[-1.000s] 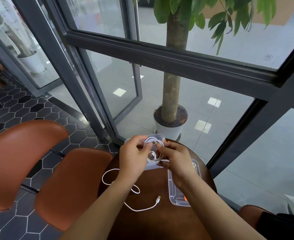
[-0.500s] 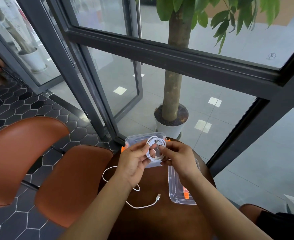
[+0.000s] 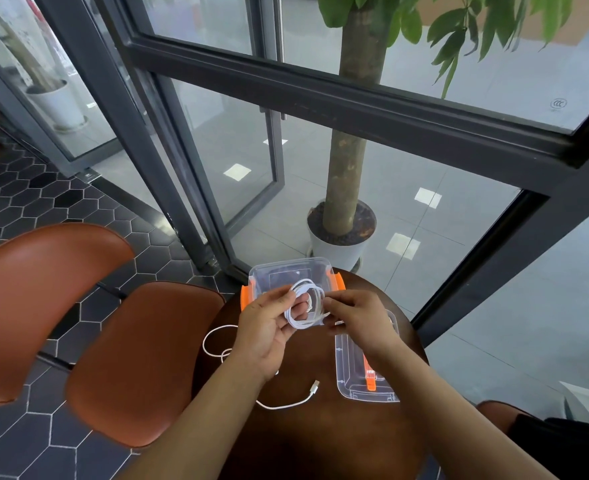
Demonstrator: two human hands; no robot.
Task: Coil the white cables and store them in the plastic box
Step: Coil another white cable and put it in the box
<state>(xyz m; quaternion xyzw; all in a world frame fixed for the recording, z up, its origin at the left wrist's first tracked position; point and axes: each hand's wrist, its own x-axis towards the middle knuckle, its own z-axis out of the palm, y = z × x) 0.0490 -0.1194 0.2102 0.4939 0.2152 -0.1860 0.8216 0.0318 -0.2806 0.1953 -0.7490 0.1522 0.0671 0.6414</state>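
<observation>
A coiled white cable (image 3: 306,303) is held up between both hands, just in front of the clear plastic box (image 3: 287,274) with orange clips at the table's far edge. My left hand (image 3: 265,332) grips the coil's left side, fingers through the loop. My right hand (image 3: 357,322) pinches the coil's right side. A second white cable (image 3: 287,403) lies loose on the round dark wooden table (image 3: 320,441), partly hidden under my left forearm, its plug end near the table's middle.
The box's clear lid (image 3: 365,375) with an orange clip lies on the table under my right wrist. Two brown chairs (image 3: 137,355) stand to the left. A potted tree (image 3: 343,233) and glass walls with dark frames are beyond the table.
Both hands have lifted the coil slightly toward me and off the box, which now shows more fully. The loose cable on the table has not moved.
</observation>
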